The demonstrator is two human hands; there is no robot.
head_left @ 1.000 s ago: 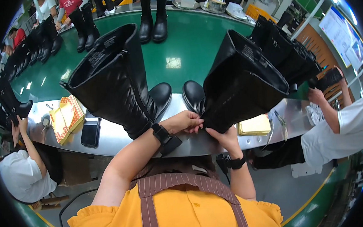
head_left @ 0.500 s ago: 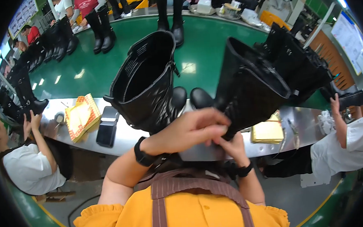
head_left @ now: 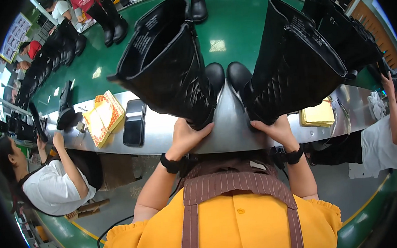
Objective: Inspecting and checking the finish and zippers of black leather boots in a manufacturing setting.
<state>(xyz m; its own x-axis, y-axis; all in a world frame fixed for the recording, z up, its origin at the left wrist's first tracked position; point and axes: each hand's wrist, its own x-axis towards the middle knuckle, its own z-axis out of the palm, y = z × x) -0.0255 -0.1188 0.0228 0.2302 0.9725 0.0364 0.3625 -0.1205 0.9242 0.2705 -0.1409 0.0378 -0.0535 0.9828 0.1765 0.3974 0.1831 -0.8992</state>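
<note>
Two tall black boots stand upright side by side in front of me, their toes pointing away and close together. The left boot (head_left: 171, 87) has its wide shaft opening toward me, with a zip along its inner side and a quilted patch near the ankle. My left hand (head_left: 187, 137) is closed around the heel of this boot, the thumb on its inner side. On the right boot (head_left: 291, 79), which shows the same quilting, my right hand (head_left: 278, 132) grips the heel, thumb inward. Some fingers of both hands are hidden beneath the shafts.
A metal ledge (head_left: 228, 122) edges the green surface (head_left: 229, 31). A black phone (head_left: 135, 123) and patterned paper stack (head_left: 105, 118) lie left, yellow pads (head_left: 318, 114) right. More boots (head_left: 352, 37) stand around. Co-workers handle items at left (head_left: 59, 185) and right (head_left: 381, 135).
My left hand has left the right boot and taken the left boot's heel. My right hand still holds its boot. The boots now stand evenly; the view has shifted.
</note>
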